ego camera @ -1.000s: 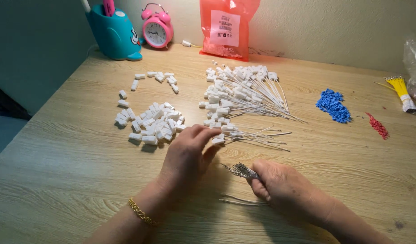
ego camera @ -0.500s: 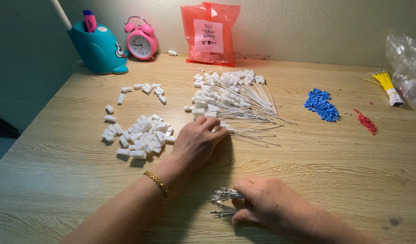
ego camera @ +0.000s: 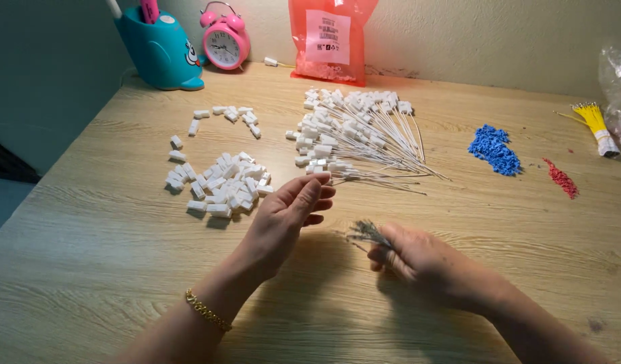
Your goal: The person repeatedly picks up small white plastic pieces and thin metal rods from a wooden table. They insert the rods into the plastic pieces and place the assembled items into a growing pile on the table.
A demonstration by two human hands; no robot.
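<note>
My left hand is raised a little above the wooden table, palm turned toward me. Its fingertips pinch a small white connector at the near edge of a heap of white connectors with thin wires. My right hand rests on the table to the right and grips a small bundle of thin grey wires, whose ends stick out to the left. A pile of loose white plastic housings lies just left of my left hand. A gold bracelet sits on my left wrist.
Along the back wall stand a teal pen holder, a pink alarm clock and an orange-red bag. At the right lie a blue pile of small parts, a red pile, a yellow wire bundle and a clear plastic bag.
My left hand has drawn back from the wired connector heap and lifted with a white piece. My right hand moved slightly up and right with the wire bundle.
</note>
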